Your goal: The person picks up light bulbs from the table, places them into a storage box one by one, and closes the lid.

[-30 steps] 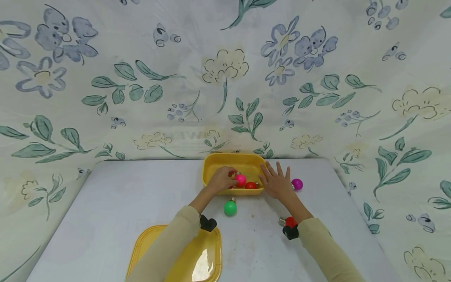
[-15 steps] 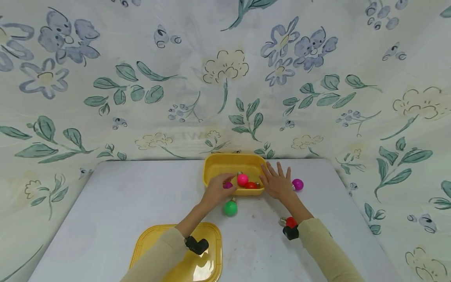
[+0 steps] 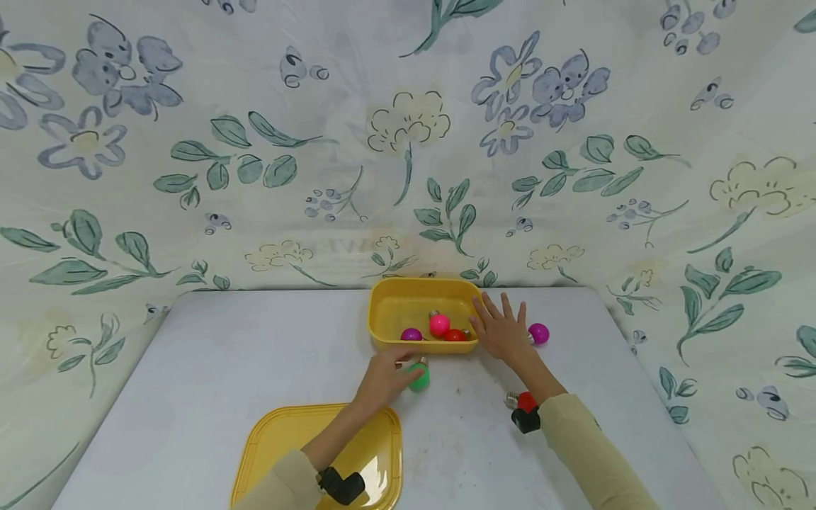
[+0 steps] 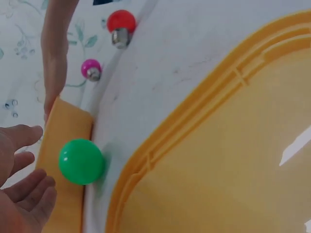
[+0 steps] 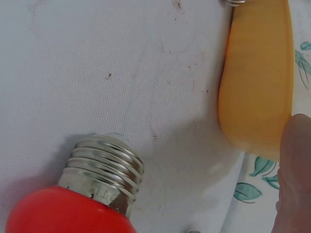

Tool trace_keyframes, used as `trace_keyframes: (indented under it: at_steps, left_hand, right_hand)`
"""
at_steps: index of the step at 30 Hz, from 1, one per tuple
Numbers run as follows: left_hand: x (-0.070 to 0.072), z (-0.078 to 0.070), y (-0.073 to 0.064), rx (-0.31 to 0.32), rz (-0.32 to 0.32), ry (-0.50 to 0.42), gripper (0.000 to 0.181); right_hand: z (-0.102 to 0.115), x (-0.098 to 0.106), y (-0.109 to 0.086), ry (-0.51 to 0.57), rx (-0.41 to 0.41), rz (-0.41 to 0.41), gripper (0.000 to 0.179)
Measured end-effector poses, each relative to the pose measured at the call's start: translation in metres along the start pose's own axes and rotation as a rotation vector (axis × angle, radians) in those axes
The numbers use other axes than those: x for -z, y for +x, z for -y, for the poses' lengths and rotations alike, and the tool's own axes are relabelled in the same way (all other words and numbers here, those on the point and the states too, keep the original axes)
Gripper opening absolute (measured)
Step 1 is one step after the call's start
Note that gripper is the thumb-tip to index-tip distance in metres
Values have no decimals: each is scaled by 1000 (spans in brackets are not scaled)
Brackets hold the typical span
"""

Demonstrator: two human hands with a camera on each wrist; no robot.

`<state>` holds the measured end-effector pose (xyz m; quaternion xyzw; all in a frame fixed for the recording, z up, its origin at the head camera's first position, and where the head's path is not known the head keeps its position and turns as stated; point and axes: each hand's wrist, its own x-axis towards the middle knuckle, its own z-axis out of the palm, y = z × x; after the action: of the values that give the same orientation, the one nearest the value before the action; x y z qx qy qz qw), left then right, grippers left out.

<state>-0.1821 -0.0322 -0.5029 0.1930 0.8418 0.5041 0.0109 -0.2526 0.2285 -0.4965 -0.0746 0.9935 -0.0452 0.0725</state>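
Observation:
Around the green light bulb (image 3: 419,380), the left hand (image 3: 381,381) reaches with thumb and fingers apart. In the left wrist view a gap shows between those fingers (image 4: 36,187) and the green bulb (image 4: 81,161). The bulb lies just in front of a yellow plastic box (image 3: 397,304). Inside the box are a purple bulb (image 3: 411,334), a pink bulb (image 3: 439,325) and a red bulb (image 3: 455,336). With fingers spread, the right hand (image 3: 500,331) rests against the box's right end.
Right of the right hand lies another purple bulb (image 3: 538,333). A second red bulb (image 3: 526,401) with a silver screw base is partly behind the right wrist. A shallow yellow lid (image 3: 258,446) lies at front left on the white table (image 3: 210,354). Floral cloth (image 3: 344,163) hangs behind.
The left hand let go of the pink bulb in the box, leaving it beside the red one. It then drew back and down to the green bulb. The right hand stayed put.

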Motion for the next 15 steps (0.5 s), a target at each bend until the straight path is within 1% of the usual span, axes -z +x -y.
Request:
trace_keyframes:
  at_steps: [3, 9, 11, 15]
  left_hand:
    - [-4, 4, -3, 25, 12, 6, 31]
    - [-8, 11, -6, 63, 59, 5, 37]
    - [-10, 13, -7, 60, 66, 13, 37]
    - [-12, 17, -8, 30, 58, 24, 36]
  right_hand:
    - [0, 0, 0, 4, 2, -5, 62]
    - [-1, -1, 0, 1, -1, -9, 62]
    - [-1, -2, 1, -11, -1, -13, 61]
    - [-1, -3, 2, -27, -1, -23, 61]
